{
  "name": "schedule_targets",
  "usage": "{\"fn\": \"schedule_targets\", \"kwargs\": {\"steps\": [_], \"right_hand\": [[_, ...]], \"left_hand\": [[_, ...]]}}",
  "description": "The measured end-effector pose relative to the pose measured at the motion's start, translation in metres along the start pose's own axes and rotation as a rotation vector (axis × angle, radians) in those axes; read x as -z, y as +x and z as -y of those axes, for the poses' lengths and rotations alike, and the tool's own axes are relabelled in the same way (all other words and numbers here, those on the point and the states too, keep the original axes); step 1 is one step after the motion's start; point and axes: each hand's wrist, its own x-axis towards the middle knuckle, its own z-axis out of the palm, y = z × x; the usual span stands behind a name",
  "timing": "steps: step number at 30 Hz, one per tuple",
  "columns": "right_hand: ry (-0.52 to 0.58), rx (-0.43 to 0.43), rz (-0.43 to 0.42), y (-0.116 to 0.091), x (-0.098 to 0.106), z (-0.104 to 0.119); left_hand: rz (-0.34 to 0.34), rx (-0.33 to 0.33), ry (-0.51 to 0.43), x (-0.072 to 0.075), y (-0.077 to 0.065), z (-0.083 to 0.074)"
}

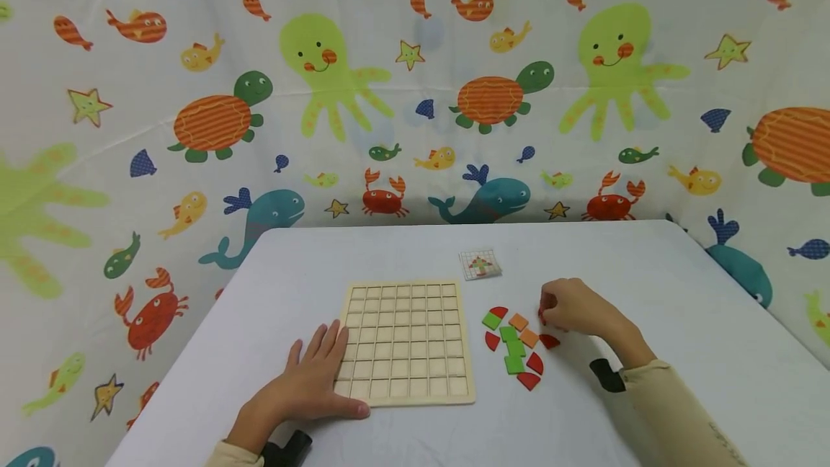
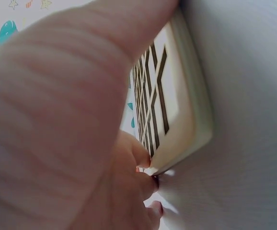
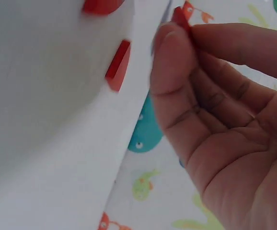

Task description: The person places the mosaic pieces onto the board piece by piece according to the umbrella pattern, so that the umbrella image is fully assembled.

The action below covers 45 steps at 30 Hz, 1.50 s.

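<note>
A wooden grid board (image 1: 411, 330) lies flat on the table. My left hand (image 1: 305, 380) rests at its near left corner, fingers spread along the left edge and thumb along the front edge. In the left wrist view the thumb hides part of the board (image 2: 189, 103). Right of the loose pieces, my right hand (image 1: 580, 308) pinches a red piece (image 3: 180, 18) between thumb and forefinger, mostly covered by them. Just below that hand lies a red quarter-circle piece (image 1: 550, 341). Nearby are orange squares (image 1: 529, 338) and green squares (image 1: 514, 365).
More red quarter-circle pieces (image 1: 529, 380) lie around the squares, right of the board. Behind them sits a small card (image 1: 480, 264) with a coloured pattern on a grid. The white table (image 1: 311, 258) ends at a curtain (image 1: 415, 99) printed with sea animals.
</note>
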Motion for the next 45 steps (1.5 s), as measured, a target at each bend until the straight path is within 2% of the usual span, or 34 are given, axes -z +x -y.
{"fn": "schedule_targets", "kwargs": {"steps": [6,13,17,25,34,37,39,45], "right_hand": [[0.261,0.007,-0.020,0.013,-0.002,0.015],[0.547,0.054,-0.077,0.044,-0.019,0.050],[0.619,0.105,-0.056,0.061,-0.027,0.074],[0.525,0.200,0.090,0.095,-0.049,0.114],[0.335,0.303,0.191,0.128,-0.073,0.135],[0.274,0.322,0.209,0.133,-0.077,0.138],[0.234,0.329,0.205,0.136,-0.080,0.139],[0.085,0.394,0.187,0.147,-0.088,0.137]], "left_hand": [[-0.026,-0.014,0.008,0.000,-0.003,-0.002],[-0.025,-0.001,0.027,0.001,-0.005,-0.001],[-0.027,-0.009,0.027,0.003,-0.003,-0.003],[-0.010,0.009,0.028,0.004,-0.003,-0.005],[0.002,0.019,0.022,-0.002,-0.001,0.001],[-0.005,0.016,0.026,0.000,-0.002,-0.001],[-0.023,0.004,0.019,0.000,-0.004,-0.002],[-0.022,0.003,0.029,0.004,-0.007,-0.006]]}}
